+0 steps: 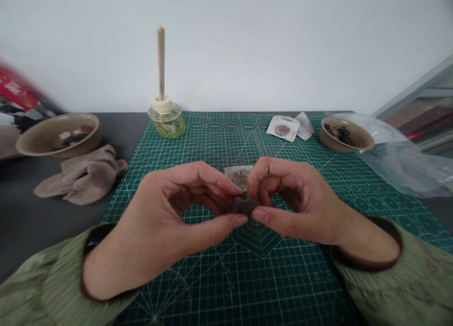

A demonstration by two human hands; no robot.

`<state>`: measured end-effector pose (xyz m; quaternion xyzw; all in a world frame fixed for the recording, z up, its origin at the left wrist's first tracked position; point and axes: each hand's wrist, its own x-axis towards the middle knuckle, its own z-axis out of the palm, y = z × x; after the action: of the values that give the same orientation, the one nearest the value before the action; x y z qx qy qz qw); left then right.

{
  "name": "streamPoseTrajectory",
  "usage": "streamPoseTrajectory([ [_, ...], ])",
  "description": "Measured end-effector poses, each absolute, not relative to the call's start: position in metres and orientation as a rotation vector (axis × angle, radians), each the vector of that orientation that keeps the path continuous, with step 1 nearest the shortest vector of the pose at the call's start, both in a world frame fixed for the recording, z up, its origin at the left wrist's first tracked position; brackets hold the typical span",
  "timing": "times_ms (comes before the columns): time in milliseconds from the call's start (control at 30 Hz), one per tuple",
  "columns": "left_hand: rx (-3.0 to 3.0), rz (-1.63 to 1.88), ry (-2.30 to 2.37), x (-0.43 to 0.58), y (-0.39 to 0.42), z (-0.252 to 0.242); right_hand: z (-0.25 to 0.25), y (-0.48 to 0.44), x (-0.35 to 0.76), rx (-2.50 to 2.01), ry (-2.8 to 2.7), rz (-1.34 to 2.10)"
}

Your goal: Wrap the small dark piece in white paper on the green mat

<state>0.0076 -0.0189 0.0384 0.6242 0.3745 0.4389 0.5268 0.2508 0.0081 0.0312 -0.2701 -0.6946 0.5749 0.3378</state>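
Here | dark lump | compact, direction and long axis unclear | grip: left hand and right hand pinching it

Both hands meet over a green cutting mat on a dark table. Between thumb and fingers, the left hand pinches a small dark brown lump, and the fingertips of the right hand touch its other side. A pale paper square with a brown mark lies just behind them. At the mat's far left corner stands a glass reed diffuser; farther right, thin white packets overlap beside a tan bowl of dark pieces, with a clear plastic bag next to it. To the left, a crumpled taupe cloth lies in front of another tan bowl, also holding pieces.
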Motion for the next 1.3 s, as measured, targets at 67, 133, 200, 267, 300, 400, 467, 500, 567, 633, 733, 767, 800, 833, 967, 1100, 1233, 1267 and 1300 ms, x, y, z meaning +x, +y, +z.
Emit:
streamPoseTrajectory([
  [67,1.499,1.054,0.911,0.008,-0.019,0.039,0.029,0.008,0.251,-0.681,-1.777,1.493],
  [133,1.509,1.059,0.929,0.008,-0.018,0.039,0.026,0.009,0.250,-0.660,-1.729,1.487],
  [200,1.516,1.057,0.951,0.009,-0.017,0.039,0.024,0.010,0.250,-0.645,-1.687,1.495],
  [267,1.513,1.048,0.965,0.008,-0.017,0.039,0.023,0.010,0.250,-0.634,-1.658,1.519],
  [300,1.507,1.047,0.964,0.008,-0.016,0.039,0.022,0.011,0.251,-0.629,-1.647,1.525],
  [400,1.491,1.062,0.945,0.008,-0.016,0.039,0.022,0.010,0.252,-0.618,-1.642,1.520],
  [467,1.494,1.071,0.938,0.008,-0.017,0.039,0.022,0.010,0.252,-0.617,-1.648,1.502],
  [500,1.497,1.073,0.937,0.008,-0.017,0.039,0.022,0.010,0.252,-0.613,-1.649,1.497],
  [567,1.499,1.075,0.933,0.008,-0.017,0.039,0.022,0.010,0.252,-0.599,-1.647,1.495],
  [633,1.501,1.080,0.929,0.008,-0.016,0.039,0.021,0.011,0.251,-0.580,-1.645,1.498],
  [733,1.499,1.081,0.919,0.010,-0.016,0.038,0.021,0.011,0.252,-0.561,-1.650,1.477],
  [767,1.498,1.080,0.913,0.010,-0.016,0.038,0.021,0.011,0.252,-0.558,-1.653,1.468],
  [800,1.496,1.078,0.907,0.010,-0.015,0.039,0.021,0.011,0.252,-0.556,-1.657,1.462],
  [833,1.493,1.075,0.900,0.010,-0.016,0.039,0.021,0.010,0.252,-0.556,-1.659,1.460],
  [967,1.485,1.060,0.891,0.008,-0.017,0.042,0.022,0.010,0.252,-0.553,-1.658,1.466],
  [1100,1.506,1.066,0.874,0.007,-0.017,0.039,0.021,0.010,0.252,-0.557,-1.648,1.449],
  [1233,1.531,1.080,0.856,0.008,-0.016,0.035,0.020,0.010,0.252,-0.561,-1.648,1.449],
  [1267,1.528,1.080,0.853,0.008,-0.016,0.035,0.020,0.010,0.252,-0.561,-1.652,1.445],
  [1300,1.523,1.081,0.849,0.008,-0.016,0.035,0.020,0.010,0.252,-0.563,-1.658,1.441],
])
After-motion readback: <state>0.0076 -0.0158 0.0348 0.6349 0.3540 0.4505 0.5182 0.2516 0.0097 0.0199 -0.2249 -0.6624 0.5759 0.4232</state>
